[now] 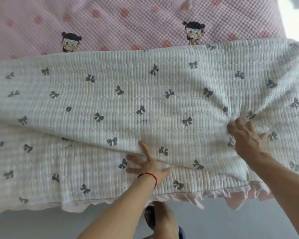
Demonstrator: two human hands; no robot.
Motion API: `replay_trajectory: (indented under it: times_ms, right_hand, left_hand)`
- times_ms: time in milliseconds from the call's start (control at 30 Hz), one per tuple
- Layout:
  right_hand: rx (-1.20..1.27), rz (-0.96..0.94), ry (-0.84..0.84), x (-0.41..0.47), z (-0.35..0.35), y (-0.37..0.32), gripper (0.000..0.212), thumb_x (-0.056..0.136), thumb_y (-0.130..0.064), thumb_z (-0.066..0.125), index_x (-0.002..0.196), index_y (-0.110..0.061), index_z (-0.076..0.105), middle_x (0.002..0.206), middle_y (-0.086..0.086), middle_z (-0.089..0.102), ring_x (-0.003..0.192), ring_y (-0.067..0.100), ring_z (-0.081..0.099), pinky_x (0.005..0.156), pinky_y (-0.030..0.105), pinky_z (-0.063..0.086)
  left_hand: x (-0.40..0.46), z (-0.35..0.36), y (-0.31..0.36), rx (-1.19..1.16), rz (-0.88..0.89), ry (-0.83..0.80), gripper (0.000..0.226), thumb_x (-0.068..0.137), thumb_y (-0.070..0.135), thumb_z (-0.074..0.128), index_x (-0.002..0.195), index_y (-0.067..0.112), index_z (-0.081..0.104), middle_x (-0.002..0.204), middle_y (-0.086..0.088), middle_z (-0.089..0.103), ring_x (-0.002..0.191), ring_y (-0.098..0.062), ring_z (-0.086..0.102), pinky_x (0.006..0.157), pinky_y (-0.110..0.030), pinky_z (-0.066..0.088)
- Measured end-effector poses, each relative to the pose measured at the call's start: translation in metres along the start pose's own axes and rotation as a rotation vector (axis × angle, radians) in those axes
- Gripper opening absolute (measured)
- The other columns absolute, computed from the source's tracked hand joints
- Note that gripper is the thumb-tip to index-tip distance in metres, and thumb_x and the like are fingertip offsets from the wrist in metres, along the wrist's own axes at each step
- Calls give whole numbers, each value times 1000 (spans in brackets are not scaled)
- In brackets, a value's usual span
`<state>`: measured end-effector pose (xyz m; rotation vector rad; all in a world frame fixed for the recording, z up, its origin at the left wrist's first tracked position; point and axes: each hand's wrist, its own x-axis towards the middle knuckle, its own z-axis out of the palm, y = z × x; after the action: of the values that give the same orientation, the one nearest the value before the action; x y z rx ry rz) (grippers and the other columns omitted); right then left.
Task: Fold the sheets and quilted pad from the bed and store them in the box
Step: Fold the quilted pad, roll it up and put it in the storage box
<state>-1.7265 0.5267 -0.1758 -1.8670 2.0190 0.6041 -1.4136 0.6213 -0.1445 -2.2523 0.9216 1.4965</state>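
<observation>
A white quilted pad [128, 100] printed with grey bows lies folded lengthwise across the near side of the bed, its pink ruffled edge [214, 195] hanging over the front. My left hand [148, 163], with a red string at the wrist, rests flat with fingers spread on the pad at a fold edge. My right hand [245, 137] presses into the pad farther right, fingers dug into a bunched crease. Whether it grips the cloth is unclear. Beyond the pad lies a pink waffle-textured sheet [128, 23] with cartoon girl prints. No box is in view.
Grey floor [41, 225] runs along the front of the bed. My feet in dark slippers [150, 216] stand close to the bed edge. A bright floor strip shows past the bed's far right corner [293, 18].
</observation>
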Motion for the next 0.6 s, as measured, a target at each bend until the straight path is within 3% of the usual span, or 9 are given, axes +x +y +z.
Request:
replay_trajectory:
  times_ms: [67, 100, 133, 200, 267, 367, 433, 500, 600]
  right_hand:
    - [170, 190, 42, -8, -4, -29, 29, 93, -1, 60, 112, -22, 67, 142, 9, 50, 138, 44, 40, 108, 74, 35]
    - [303, 250, 90, -17, -9, -45, 22, 94, -4, 57, 106, -19, 69, 130, 13, 59, 124, 44, 53, 101, 70, 46]
    - [436, 257, 137, -29, -18, -64, 24, 94, -4, 56, 105, -18, 72, 122, 14, 66, 109, 41, 62, 92, 63, 55]
    - [640, 196, 202, -68, -27, -111, 35, 91, -3, 58, 116, -22, 74, 129, 10, 68, 91, 30, 71, 78, 53, 62]
    - [792, 125, 186, -117, -26, -162, 40, 92, -10, 62, 128, -27, 70, 140, 1, 63, 95, 22, 69, 88, 53, 60]
    - [930, 121, 160, -166, -8, -223, 36, 94, -11, 63, 127, -23, 71, 126, -3, 71, 101, 14, 67, 93, 40, 56]
    - [1048, 226, 105, -177, 2, -246, 32, 94, -6, 61, 122, -17, 73, 113, -5, 74, 95, 9, 67, 87, 31, 53]
    - [1226, 353, 3, -180, 9, -267, 26, 95, -6, 58, 116, -12, 74, 102, 1, 77, 88, 13, 72, 87, 39, 59]
    - [1767, 661, -166, -159, 3, -279, 16, 98, -2, 57, 101, 3, 72, 96, 24, 75, 86, 28, 76, 88, 48, 61]
  left_hand:
    - [-12, -18, -24, 85, 175, 7, 120, 93, 45, 67, 139, 51, -44, 161, -26, -27, 138, -55, 38, 99, -53, 53]
    - [-12, -28, -41, 101, 261, 57, 110, 96, 37, 65, 147, 54, -32, 166, -25, -2, 113, -38, 64, 78, -38, 61]
    - [-13, -42, -56, 53, 318, 152, 97, 96, 29, 63, 154, 52, -12, 160, -20, 28, 92, -24, 68, 64, -29, 58]
    - [-6, -77, -87, -214, 224, 409, 54, 94, 20, 63, 140, 29, 37, 122, -9, 63, 82, -20, 67, 61, -34, 58]
    - [13, -116, -110, -540, -38, 597, 24, 89, 23, 63, 109, 11, 57, 95, -7, 68, 78, -26, 69, 63, -36, 58]
    - [50, -163, -134, -1094, -154, 515, 12, 90, 11, 61, 87, 1, 69, 85, -16, 74, 76, -29, 74, 72, -38, 62]
    - [70, -188, -138, -1389, -126, 446, 9, 91, -2, 61, 97, -3, 69, 96, -19, 74, 83, -27, 74, 72, -37, 62]
    - [82, -206, -143, -1562, -52, 359, 15, 93, -5, 58, 104, 2, 67, 105, -18, 71, 97, -29, 71, 67, -40, 61]
    - [82, -220, -140, -1694, 59, 180, 18, 97, 4, 63, 114, 7, 67, 116, -13, 70, 109, -25, 67, 68, -36, 60]
